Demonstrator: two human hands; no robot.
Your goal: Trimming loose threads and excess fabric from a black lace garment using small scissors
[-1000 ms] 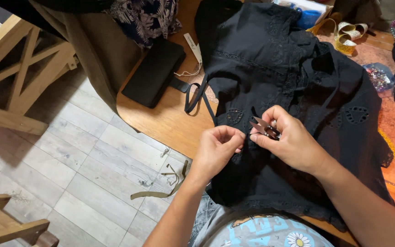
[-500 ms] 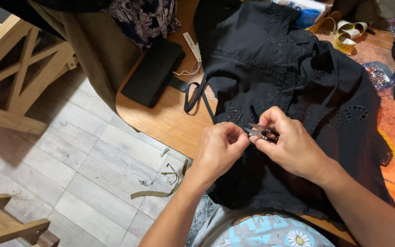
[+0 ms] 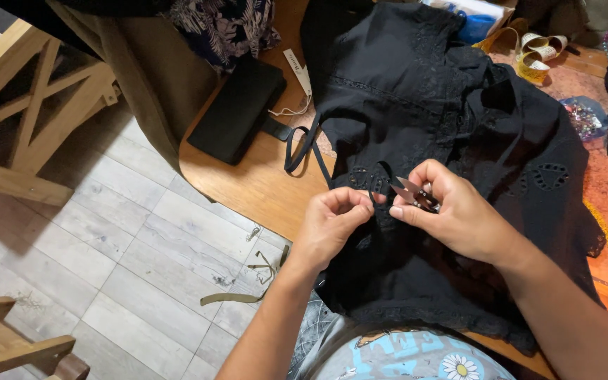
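While both hands meet over a black garment, snips are at work.
Left hand pinches fabric; right hand, fingers curled, grips the snips.

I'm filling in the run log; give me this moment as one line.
left hand: pinches black garment | right hand: holds thread snips at fabric | on wooden table

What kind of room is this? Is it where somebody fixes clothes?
Probably a home sewing corner. Small metal thread snips are in the right hand, a black embroidered cotton garment covers the wooden table, and a yellow measuring tape lies nearby.
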